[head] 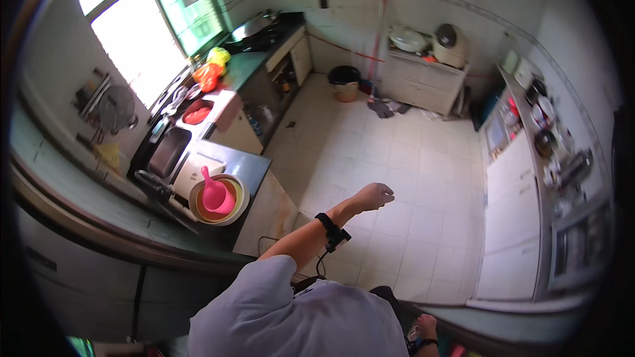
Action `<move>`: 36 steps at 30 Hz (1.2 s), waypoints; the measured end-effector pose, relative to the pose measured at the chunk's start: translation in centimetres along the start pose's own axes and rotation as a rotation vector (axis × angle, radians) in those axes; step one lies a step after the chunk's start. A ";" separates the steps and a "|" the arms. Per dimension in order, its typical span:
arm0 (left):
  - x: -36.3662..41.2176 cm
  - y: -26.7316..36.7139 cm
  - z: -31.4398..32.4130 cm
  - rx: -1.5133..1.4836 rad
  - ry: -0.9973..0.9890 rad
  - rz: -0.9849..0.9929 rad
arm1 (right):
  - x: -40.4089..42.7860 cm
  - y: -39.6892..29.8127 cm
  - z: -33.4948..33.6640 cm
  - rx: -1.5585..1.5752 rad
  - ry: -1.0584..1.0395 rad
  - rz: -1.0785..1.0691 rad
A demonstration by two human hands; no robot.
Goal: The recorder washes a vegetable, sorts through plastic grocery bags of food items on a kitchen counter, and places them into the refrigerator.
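Note:
My left hand reaches out in front of my body over the tiled floor. Its fingers are curled in, and nothing shows in them. A black strap with a small device circles that forearm, with a cable hanging from it. My right hand is low at my right side, near the doorway. Its fingers look bent, but whether it holds something is too unclear to tell. Left of my arm, a pink plastic dipper rests in stacked basins on the counter end.
A sink and red basin line the left counter under the window. Ahead are a bucket bin and a low cabinet with a rice cooker. White cupboards carrying kitchenware run along the right. A door sill crosses below.

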State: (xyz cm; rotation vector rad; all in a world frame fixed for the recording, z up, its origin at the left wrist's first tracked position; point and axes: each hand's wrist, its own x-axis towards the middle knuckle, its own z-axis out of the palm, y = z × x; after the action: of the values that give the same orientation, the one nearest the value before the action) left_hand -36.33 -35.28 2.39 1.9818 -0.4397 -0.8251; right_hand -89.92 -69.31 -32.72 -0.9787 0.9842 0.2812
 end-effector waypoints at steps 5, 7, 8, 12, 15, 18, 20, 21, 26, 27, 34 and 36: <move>0.4 -1.9 -6.4 -0.216 0.142 -0.073 | 7.8 -17.6 9.7 -0.518 0.165 0.049; 1.5 -3.4 -9.2 -0.250 0.197 -0.095 | 12.3 -22.9 11.9 -0.630 0.143 0.107; 2.2 -3.9 -10.5 -0.267 0.203 -0.102 | 14.8 -25.3 12.8 -0.660 0.119 0.101; 4.6 -3.6 -16.3 -0.322 0.427 -0.207 | 22.9 -36.0 16.9 -0.774 0.052 0.148; 7.3 -3.0 -19.4 -0.414 0.577 -0.217 | 30.3 -45.2 20.1 -0.915 -0.048 0.132; 9.3 -3.9 -20.6 -0.456 0.678 -0.221 | 34.9 -53.6 23.7 -1.031 0.055 0.002; 11.1 -4.0 -22.2 -0.458 0.651 -0.226 | 37.5 -59.6 26.9 -1.116 0.089 -0.042; 12.0 -4.5 -22.9 -0.510 0.617 -0.238 | 39.0 -62.3 28.6 -1.122 0.066 -0.048; 16.3 -6.4 -29.4 -0.507 0.626 -0.264 | 43.7 -70.1 38.7 -1.138 0.062 -0.223; 17.2 -6.9 -31.2 -0.520 0.653 -0.261 | 45.2 -70.6 40.1 -1.141 0.004 -0.220; 24.4 -13.3 -45.7 -0.518 0.747 -0.200 | 50.7 -71.8 50.2 -1.250 -0.061 -0.012; 25.3 -14.8 -49.4 -0.451 0.786 -0.129 | 51.7 -72.5 53.1 -1.303 -0.058 0.246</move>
State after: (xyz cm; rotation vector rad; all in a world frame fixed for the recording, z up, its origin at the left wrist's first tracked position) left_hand 16.12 -12.20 -2.08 1.7390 0.3119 -0.1434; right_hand 12.89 -78.51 -23.20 -1.9894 0.8104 1.2424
